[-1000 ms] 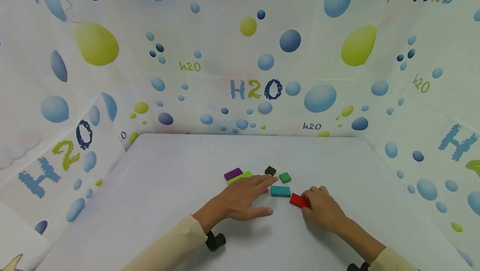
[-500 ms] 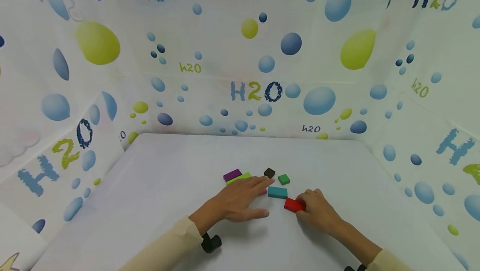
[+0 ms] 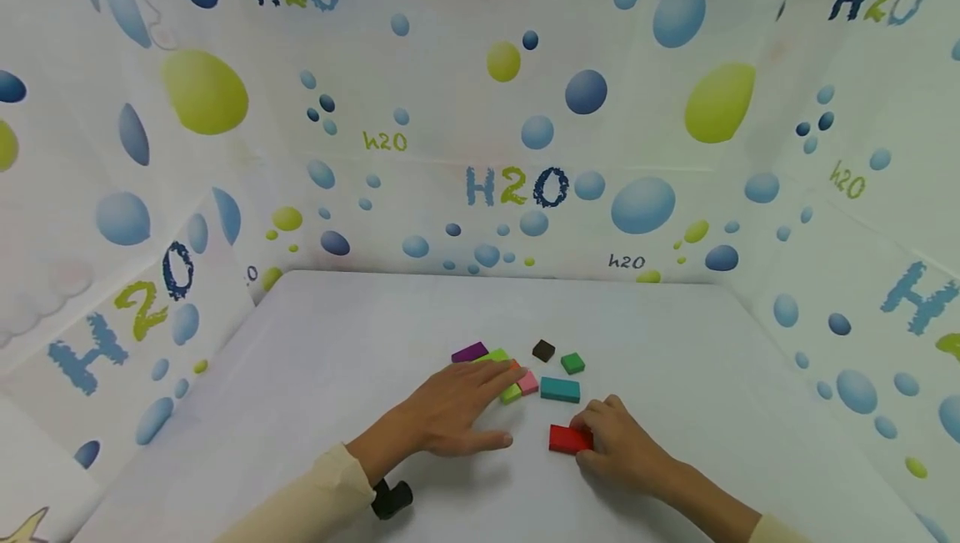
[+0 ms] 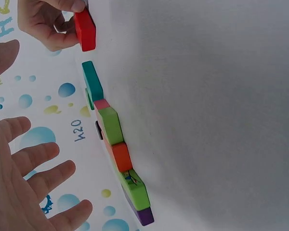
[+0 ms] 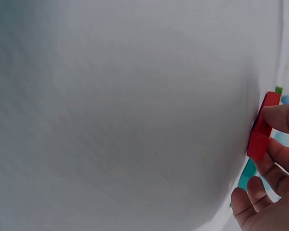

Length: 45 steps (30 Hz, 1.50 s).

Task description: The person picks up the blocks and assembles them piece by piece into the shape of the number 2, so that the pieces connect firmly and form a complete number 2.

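Observation:
My right hand (image 3: 624, 448) pinches a red block (image 3: 564, 439) between thumb and fingers, low over the white table. In the right wrist view, the thumb presses one face of the red block (image 5: 262, 127). Palm down and fingers spread, my left hand (image 3: 453, 409) hovers by a cluster of blocks and hides part of it. That cluster has a purple block (image 3: 469, 352), a pink block (image 3: 528, 382), lime blocks (image 4: 111, 126) and an orange block (image 4: 122, 157). A teal block (image 3: 560, 390) lies between the cluster and the red one.
Beyond the teal block lie a green block (image 3: 572, 363) and a dark brown block (image 3: 543, 350). The white table (image 3: 360, 318) ends at a back wall covering (image 3: 420, 201) printed with bubbles and H2O. Similar printed coverings stand at both sides.
My right hand has drawn the red block nearer and leftward, away from the teal block. My left hand has shifted back and left, uncovering the pink block and a lime one.

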Each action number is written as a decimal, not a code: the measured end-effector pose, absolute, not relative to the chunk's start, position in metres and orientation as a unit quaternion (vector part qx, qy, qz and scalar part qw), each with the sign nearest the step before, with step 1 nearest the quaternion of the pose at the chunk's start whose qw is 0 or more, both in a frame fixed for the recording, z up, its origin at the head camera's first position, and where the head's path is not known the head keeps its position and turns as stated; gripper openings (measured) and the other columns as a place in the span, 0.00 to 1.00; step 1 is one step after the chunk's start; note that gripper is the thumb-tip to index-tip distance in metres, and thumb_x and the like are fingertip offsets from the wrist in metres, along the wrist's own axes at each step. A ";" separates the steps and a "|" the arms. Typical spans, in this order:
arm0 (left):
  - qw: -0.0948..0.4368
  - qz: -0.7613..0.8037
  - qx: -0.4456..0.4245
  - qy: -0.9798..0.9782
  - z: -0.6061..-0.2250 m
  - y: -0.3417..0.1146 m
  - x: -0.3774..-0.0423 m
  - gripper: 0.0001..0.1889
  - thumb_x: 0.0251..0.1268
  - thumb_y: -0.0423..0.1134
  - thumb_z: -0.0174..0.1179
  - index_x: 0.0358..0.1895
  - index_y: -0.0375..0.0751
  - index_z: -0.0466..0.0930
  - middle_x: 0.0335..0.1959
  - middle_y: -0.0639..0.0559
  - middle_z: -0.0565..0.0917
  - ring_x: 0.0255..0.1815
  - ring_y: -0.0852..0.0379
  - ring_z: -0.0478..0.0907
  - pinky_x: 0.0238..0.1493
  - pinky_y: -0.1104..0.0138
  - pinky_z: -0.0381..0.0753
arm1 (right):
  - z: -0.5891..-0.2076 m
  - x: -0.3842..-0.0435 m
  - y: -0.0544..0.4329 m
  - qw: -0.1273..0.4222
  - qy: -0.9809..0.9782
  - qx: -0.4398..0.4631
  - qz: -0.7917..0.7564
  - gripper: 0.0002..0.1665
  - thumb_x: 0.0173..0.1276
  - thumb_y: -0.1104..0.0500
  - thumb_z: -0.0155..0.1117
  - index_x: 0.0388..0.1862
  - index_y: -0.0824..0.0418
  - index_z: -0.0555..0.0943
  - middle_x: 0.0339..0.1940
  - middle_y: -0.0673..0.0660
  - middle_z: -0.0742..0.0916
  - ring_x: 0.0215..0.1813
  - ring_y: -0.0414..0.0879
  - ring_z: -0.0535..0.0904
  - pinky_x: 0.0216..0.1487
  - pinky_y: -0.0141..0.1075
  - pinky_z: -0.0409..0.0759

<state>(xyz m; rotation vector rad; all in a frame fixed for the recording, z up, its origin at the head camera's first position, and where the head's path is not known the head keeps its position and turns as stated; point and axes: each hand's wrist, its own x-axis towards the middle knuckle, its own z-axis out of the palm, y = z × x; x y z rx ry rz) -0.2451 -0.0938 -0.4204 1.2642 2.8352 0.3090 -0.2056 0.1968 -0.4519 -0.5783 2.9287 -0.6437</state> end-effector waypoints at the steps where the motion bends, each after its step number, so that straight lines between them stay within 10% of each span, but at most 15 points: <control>1: 0.013 0.098 0.404 0.909 -0.420 -0.095 -0.244 0.44 0.66 0.71 0.48 0.83 0.64 0.46 0.81 0.56 0.59 0.80 0.52 0.57 0.74 0.42 0.62 | -0.452 -0.204 0.197 0.047 0.956 -0.196 -0.212 0.21 0.58 0.57 0.77 0.50 0.58 0.84 0.41 0.44 0.81 0.47 0.45 0.70 0.43 0.33 0.80; 45: -0.001 0.089 0.375 0.923 -0.424 -0.153 -0.214 0.44 0.69 0.68 0.51 0.83 0.65 0.45 0.80 0.55 0.61 0.78 0.49 0.60 0.74 0.42 0.63 | -0.450 -0.176 0.187 0.131 0.926 -0.267 -0.232 0.19 0.60 0.52 0.75 0.50 0.50 0.82 0.43 0.37 0.79 0.49 0.38 0.68 0.43 0.28 0.78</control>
